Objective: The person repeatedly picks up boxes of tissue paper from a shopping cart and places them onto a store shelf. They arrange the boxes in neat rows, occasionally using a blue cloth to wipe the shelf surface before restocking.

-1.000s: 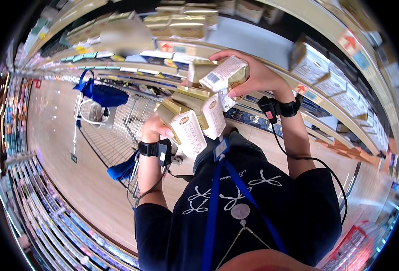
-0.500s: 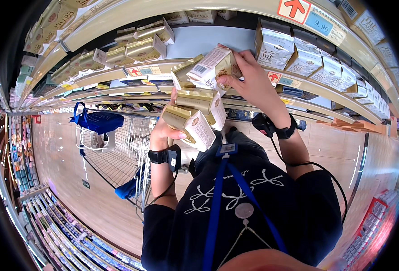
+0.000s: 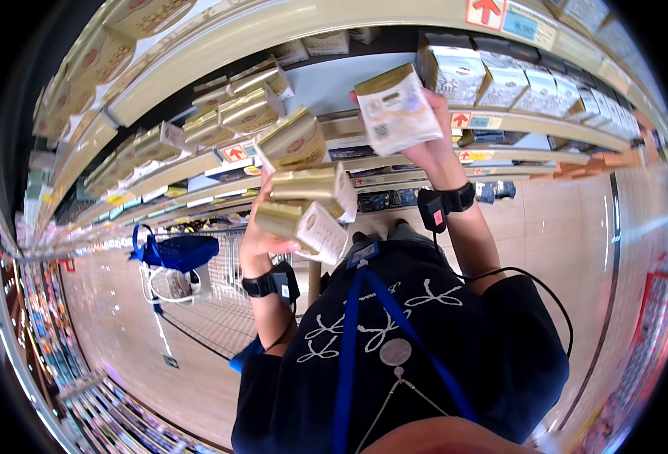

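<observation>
A white carton (image 3: 398,117) with a gold top is held up toward 1 o'clock of the view, tilted, clamped in the right hand (image 3: 434,147); its fingers wrap behind it, one tip showing at the carton's 9 o'clock edge. Just off centre toward 11 o'clock, three gold cartons (image 3: 311,181) sit in an uneven stack in the left hand (image 3: 262,236), whose thumb presses on the nearest one while its other fingers are mostly hidden behind the stack. Both wrists wear black bands (image 3: 462,198). Beyond the hands, a shelf (image 3: 330,73) crosses 12 o'clock, with gold boxes (image 3: 236,113) between 10 and 11 and a row of white boxes (image 3: 504,83) between 1 and 2. Toward 8 o'clock stands a wire cart (image 3: 226,291), with a blue bag (image 3: 183,252) at 9. A dark shirt (image 3: 432,356) and blue lanyard (image 3: 345,378) fill 6 o'clock; pale floor (image 3: 538,227) shows at 3.
</observation>
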`<state>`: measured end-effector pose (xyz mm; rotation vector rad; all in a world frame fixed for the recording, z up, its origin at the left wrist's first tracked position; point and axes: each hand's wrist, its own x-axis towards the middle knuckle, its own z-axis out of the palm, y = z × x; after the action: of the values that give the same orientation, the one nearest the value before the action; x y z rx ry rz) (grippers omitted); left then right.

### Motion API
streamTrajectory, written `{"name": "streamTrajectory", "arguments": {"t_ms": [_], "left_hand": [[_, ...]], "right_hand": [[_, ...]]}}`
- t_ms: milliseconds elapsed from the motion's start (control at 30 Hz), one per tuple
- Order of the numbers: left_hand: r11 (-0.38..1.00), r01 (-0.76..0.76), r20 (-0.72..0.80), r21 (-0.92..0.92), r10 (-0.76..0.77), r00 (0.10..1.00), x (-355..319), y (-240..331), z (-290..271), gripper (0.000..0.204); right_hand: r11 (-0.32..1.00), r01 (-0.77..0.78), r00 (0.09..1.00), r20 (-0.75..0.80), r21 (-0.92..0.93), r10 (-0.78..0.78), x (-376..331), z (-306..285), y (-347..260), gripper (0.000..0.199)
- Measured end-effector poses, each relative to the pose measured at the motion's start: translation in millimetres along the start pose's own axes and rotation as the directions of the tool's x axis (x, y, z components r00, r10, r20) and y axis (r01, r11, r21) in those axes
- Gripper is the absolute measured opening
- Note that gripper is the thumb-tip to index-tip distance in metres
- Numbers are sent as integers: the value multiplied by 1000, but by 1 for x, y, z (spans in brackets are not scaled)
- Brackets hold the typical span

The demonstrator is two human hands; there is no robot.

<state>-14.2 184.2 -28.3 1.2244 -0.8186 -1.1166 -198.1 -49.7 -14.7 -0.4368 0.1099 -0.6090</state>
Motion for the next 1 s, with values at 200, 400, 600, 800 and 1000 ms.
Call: {"name": "streamTrajectory", "arguments": {"t_ms": [200,400,600,800,1000], "left_hand": [[979,173,-163,-112,-189,968,-40,-49,-58,127],[997,-58,-307,-54,39,951,-45,-67,-59,91],[981,-120,-419,-152,46,907,-55,-73,-62,77],[981,-115,-427,-154,39,903,-68,-75,-63,74],[982,-38,-384,-183,-36,923,-78,-82,-73,88]], "right_hand": [[929,-228,929,351,290,119,-1,-16,18,64],[966,-243,820,514,-89,253,1,-21,25,53],[949,-31,856,482,-315,188,8,-39,23,51],[960,-265,914,292,-93,281,36,-10,9,43],[387,419,834,180,-822,-521,67,-1,30,49]]}}
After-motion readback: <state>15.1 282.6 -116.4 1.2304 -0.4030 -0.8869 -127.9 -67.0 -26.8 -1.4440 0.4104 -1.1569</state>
